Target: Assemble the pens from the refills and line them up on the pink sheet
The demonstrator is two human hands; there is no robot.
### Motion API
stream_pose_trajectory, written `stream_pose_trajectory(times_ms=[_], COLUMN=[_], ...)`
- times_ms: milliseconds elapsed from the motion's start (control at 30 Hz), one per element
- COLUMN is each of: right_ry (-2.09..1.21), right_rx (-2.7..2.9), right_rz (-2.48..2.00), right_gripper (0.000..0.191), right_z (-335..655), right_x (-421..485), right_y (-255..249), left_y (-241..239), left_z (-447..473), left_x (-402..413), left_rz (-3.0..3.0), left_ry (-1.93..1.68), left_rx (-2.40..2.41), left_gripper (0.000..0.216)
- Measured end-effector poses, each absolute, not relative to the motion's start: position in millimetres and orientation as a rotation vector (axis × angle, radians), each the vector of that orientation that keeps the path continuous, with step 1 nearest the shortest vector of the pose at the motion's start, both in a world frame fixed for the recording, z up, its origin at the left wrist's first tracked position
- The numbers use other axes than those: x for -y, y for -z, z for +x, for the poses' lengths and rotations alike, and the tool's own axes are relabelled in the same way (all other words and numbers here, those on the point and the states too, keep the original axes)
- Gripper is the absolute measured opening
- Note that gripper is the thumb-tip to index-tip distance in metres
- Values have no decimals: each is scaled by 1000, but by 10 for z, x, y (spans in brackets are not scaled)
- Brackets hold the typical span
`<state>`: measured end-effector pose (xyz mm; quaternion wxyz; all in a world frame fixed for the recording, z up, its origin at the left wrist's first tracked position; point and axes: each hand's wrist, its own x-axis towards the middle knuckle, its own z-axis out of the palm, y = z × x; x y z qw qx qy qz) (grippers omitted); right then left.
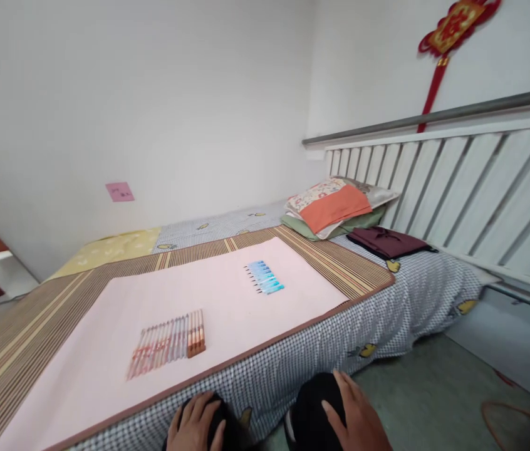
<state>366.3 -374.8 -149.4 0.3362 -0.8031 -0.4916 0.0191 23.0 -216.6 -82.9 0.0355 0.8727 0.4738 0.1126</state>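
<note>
My left hand [195,423] rests on my left knee, its fingers spread over the black cloth. On the other knee lies my right hand [356,413], fingers stretched out and thumb apart. Neither hand holds anything. Beyond them a pale pink sheet [227,313] is spread over the bed. Nearest to my left hand is a row of slim pens [164,344], side by side, with reddish and greyish barrels; those at its right end [196,333] have brown ends. Farther back to the right, a smaller row of blue and teal pens [264,277] lies with dark tips pointing left.
A striped mat [340,269] lies under the sheet, over a checked bedspread [401,307]. Pillows [335,207] and folded maroon clothing [389,242] sit by a white radiator [457,188]. A pink note [119,191] and a red hanging knot [457,28] are on the walls.
</note>
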Motion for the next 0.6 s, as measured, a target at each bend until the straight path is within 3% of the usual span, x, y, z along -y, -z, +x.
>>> stream_pose_trajectory(times_ms=[333,600], right_ry=[-434,-224], right_rx=[1768,2287], right_rz=[-1925,-1441], right_gripper=[25,5], right_z=[3457,2291], right_x=[3201,2646], right_y=[685,1068], left_y=[876,1092], left_z=[345,441], left_x=[2195,2164], left_rz=[2708,2900], left_ry=[-447,-433], left_rx=[-1375,-1130], left_gripper=[32,43])
